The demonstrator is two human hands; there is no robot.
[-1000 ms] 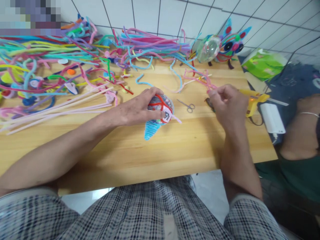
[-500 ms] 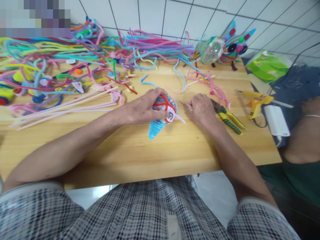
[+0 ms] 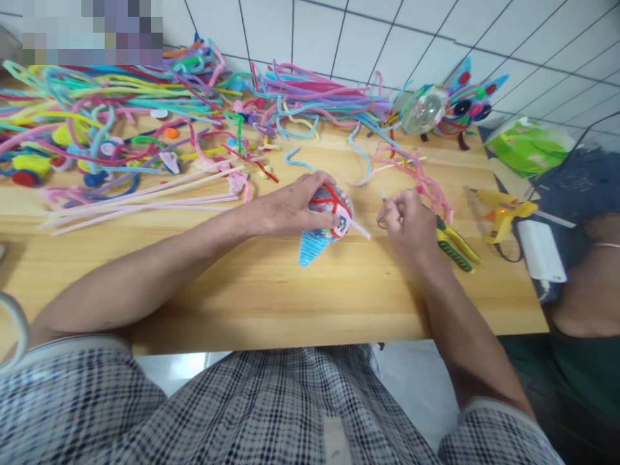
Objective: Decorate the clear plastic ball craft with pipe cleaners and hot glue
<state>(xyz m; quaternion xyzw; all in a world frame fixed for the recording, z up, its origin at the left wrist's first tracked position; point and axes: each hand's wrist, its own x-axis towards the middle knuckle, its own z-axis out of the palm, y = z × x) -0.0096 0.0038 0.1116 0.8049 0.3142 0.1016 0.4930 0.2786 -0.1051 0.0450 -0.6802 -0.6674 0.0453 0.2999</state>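
My left hand (image 3: 303,210) is wrapped round a roundish ornament (image 3: 345,205) wound with grey and red strips. A blue ribbed fin (image 3: 311,248) points toward the table's front edge, and a thin pale pink strip sticks out to the right. To the right of the ornament, my right hand (image 3: 409,219) is closed in a pinch on a small thin object with a light tip, too small to name. Green and yellow pliers (image 3: 455,248) lie just beside that hand, their jaws hidden behind it.
Coloured pipe cleaners (image 3: 145,97) pile up at the left and back. A finished blue-eared figure (image 3: 467,106) stands back right. A yellow glue gun (image 3: 506,210) and white box (image 3: 541,250) lie right, near another person's arm (image 3: 586,284).
The view has shifted a little. My right hand has lifted off the table beside the pliers, its fingers now pinched round the small thin object. My left hand keeps its hold on the ornament.
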